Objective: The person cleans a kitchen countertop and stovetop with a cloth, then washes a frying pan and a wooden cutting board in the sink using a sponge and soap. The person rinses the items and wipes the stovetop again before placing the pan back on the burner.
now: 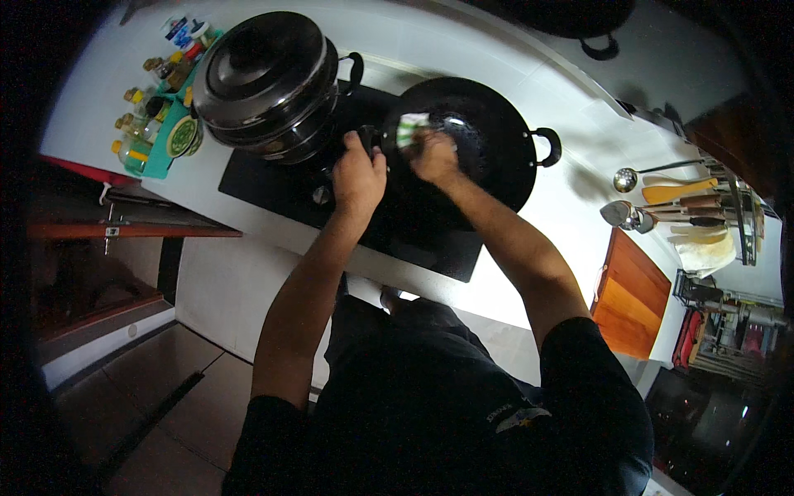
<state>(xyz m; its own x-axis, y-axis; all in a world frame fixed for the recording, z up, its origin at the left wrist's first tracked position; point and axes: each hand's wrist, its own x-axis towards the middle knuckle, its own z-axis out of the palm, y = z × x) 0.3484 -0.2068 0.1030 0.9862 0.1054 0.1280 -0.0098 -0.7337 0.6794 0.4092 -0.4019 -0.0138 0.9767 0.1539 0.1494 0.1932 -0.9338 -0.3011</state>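
A black wok [496, 142] sits over the right side of a dark glass cooktop [273, 186]. My left hand [361, 170] grips the wok's left loop handle [370, 140]. Inside the wok, my right hand [436, 155] holds a green-and-white cloth [412, 128] against the left part of the inner surface; hand and cloth are blurred. The wok's right handle [548, 147] is free. Left of the wok stands a large dark lidded pot [263, 80], its near handle [353, 73] pointing towards the wok.
Sauce bottles [131, 152] and a green patterned bowl [183, 136] stand in a teal rack [162, 155] at left. Ladles and spatulas [679, 191] hang at right, near a wooden board [633, 294]. A cabinet door [133, 230] sticks out at lower left.
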